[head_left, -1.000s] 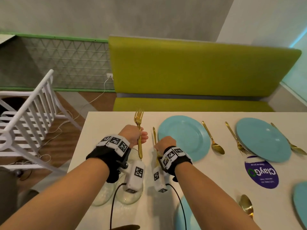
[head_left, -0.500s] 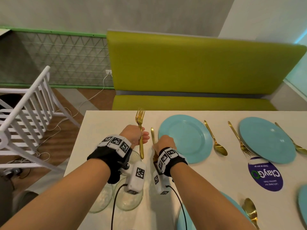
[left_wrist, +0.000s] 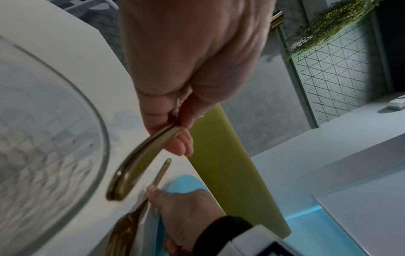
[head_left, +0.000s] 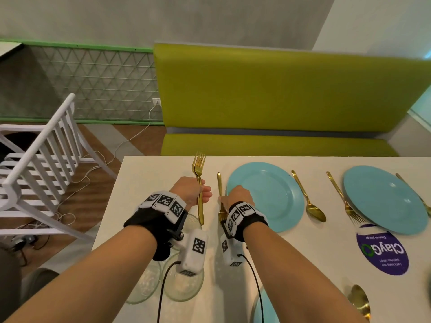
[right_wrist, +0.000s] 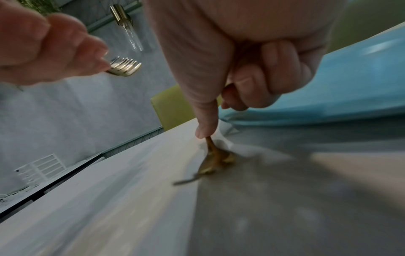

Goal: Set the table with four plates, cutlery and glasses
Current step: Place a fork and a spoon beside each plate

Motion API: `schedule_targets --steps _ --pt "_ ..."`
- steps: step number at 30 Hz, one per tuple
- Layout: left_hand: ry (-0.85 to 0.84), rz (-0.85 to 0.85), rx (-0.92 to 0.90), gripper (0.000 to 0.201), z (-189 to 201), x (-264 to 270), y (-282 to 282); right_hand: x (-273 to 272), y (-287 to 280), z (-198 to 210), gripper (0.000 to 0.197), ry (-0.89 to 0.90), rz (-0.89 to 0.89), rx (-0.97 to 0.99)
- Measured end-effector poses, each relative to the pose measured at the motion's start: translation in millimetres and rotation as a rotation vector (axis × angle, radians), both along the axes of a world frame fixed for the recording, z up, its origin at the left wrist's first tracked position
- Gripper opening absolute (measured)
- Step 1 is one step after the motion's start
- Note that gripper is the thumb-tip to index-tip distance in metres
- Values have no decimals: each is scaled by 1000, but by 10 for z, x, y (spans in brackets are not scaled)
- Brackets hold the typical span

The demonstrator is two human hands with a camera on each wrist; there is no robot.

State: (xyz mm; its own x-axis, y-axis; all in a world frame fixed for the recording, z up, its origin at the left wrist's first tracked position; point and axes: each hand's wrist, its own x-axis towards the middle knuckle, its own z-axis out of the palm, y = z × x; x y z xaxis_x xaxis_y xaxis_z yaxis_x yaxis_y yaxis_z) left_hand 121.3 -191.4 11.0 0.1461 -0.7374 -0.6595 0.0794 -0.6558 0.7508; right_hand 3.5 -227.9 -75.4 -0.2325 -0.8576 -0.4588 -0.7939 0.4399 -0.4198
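My left hand (head_left: 190,190) grips gold forks (head_left: 199,173) by the handle, tines up, above the white table (head_left: 149,178); their handle end shows in the left wrist view (left_wrist: 140,161). My right hand (head_left: 238,197) pinches another gold fork (head_left: 219,183) that lies just left of a blue plate (head_left: 265,197). Its tines (right_wrist: 213,155) touch the table. A second blue plate (head_left: 384,199) sits to the right, and a third plate's rim (head_left: 258,311) shows near my right forearm. Two clear glasses (head_left: 184,285) stand under my left wrist.
A gold spoon (head_left: 307,199) and a fork (head_left: 345,199) lie between the two far plates, with another spoon (head_left: 360,301) at the lower right. A purple sticker (head_left: 382,250) is on the table. A green bench (head_left: 279,89) runs behind it, a white chair (head_left: 39,159) stands left.
Both hands keep their holds and have barely moved. The head view has shifted slightly.
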Motion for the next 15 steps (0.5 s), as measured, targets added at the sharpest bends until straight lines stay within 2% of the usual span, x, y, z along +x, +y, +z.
schedule_targets --steps 3,13,15 --pt "4 -1 -4 12 -6 0 -10 -6 -35 3 38 1 10 2" --pt "-16 -6 11 24 -41 -6 -35 -36 -69 -9 40 -15 -7 7" --pt "-27 -10 11 20 -49 -10 -42 -39 -63 -12 41 -9 -7 9"
